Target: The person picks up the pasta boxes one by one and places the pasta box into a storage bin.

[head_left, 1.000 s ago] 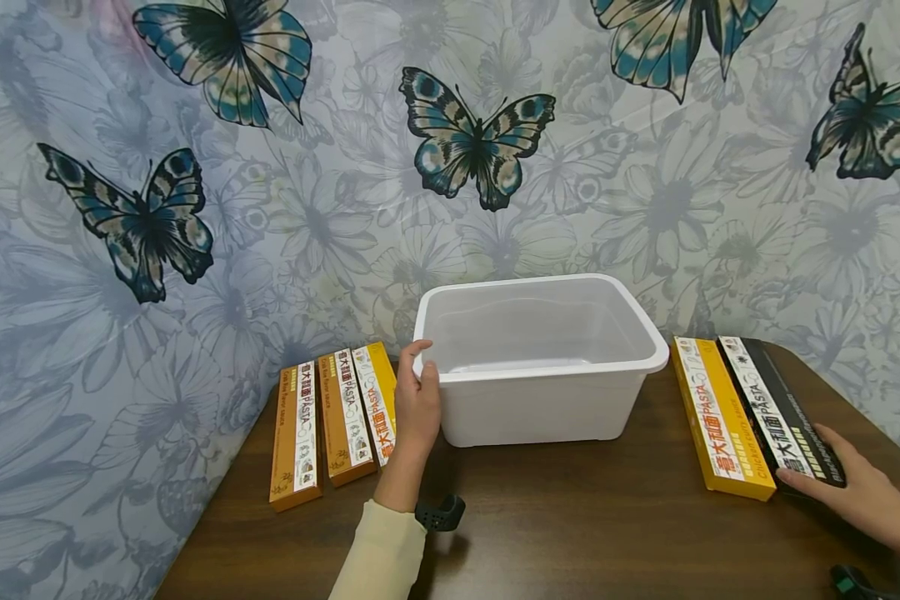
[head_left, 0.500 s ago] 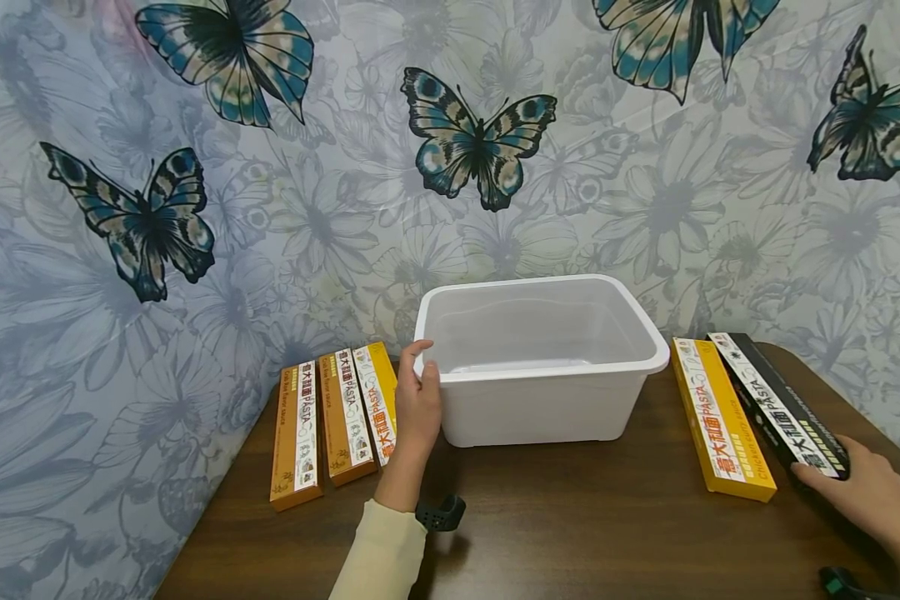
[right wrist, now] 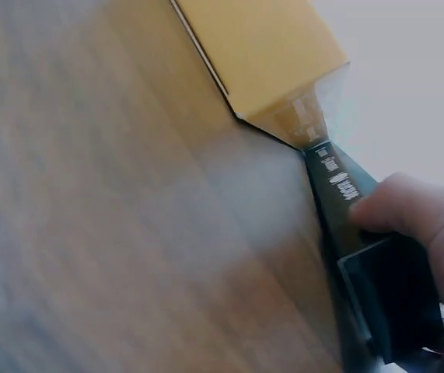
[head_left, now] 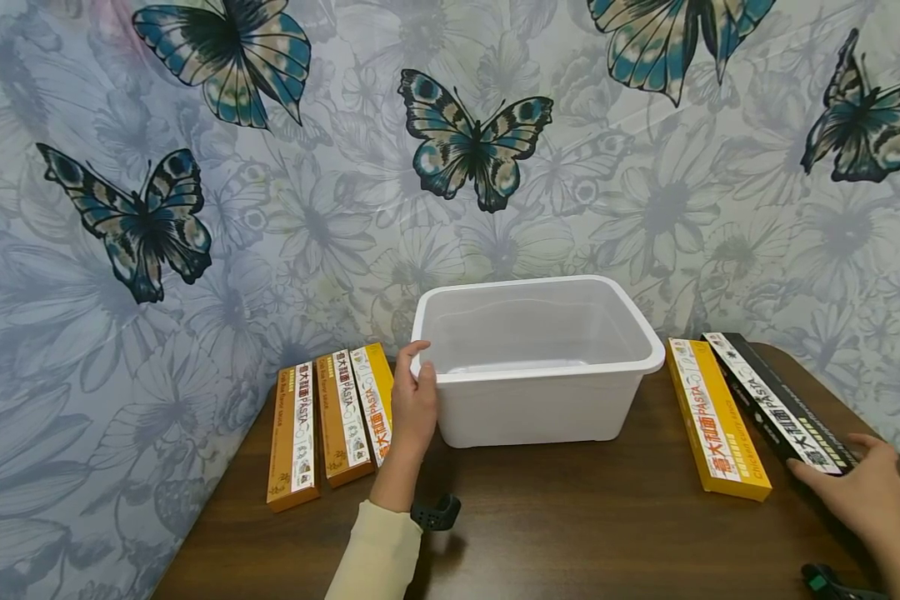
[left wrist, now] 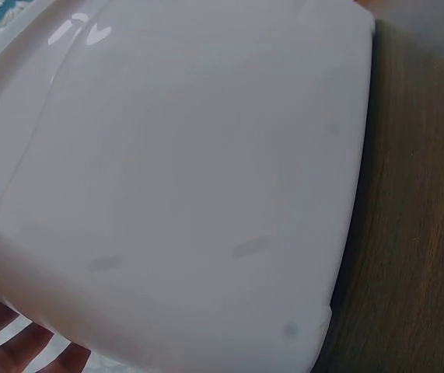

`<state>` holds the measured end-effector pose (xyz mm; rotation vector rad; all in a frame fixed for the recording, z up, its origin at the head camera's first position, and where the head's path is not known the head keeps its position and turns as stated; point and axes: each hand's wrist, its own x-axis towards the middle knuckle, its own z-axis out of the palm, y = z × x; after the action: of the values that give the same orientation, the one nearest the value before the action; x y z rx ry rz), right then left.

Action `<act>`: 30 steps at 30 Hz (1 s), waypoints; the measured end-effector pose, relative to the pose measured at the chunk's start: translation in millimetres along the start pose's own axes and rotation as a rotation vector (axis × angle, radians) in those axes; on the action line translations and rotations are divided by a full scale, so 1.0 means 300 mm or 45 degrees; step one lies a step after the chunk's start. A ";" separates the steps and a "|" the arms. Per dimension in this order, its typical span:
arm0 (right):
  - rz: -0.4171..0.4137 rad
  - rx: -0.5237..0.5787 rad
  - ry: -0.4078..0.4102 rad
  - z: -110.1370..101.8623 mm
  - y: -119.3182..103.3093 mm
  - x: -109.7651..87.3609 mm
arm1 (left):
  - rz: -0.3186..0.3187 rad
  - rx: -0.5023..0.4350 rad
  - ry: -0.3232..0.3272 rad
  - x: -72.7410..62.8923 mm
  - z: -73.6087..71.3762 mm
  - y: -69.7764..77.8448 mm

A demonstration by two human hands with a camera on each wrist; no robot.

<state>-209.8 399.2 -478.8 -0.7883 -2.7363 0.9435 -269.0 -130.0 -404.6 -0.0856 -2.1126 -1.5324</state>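
My left hand grips the near left corner of a white plastic bin, its fingertips at the rim. In the left wrist view the bin's wall fills most of the picture, with several fingers at the lower left. At the right, my right hand holds the near end of a black pasta box. The thumb lies along that box's side in the right wrist view. Left of it lies a yellow pasta box, with a wedge-shaped gap between the two near ends.
Left of the bin lie two orange-brown pasta boxes and one yellow pasta box, partly behind my left hand. All stand on a brown wooden table. A wall covering with butterflies rises directly behind.
The black box has turned: its far end has shifted left toward the yellow box, its near end right, away from it. My right hand moved with it. The left hand stays on the bin.
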 end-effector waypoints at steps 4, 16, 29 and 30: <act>0.072 0.206 0.095 0.002 -0.006 -0.012 | -0.006 -0.027 -0.011 0.001 -0.001 -0.001; 0.180 0.637 0.375 0.000 -0.043 -0.032 | -0.003 -0.008 0.003 0.005 0.000 -0.010; 0.171 1.401 0.432 -0.009 -0.041 0.000 | -0.010 0.015 0.015 0.000 0.001 -0.010; 0.171 1.454 0.444 -0.009 -0.042 0.002 | -0.014 0.020 0.016 0.000 0.001 -0.010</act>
<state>-214.8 392.5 -469.2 -0.7513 -1.4499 1.8557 -270.2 -130.7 -407.3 -0.0591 -2.1186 -1.5184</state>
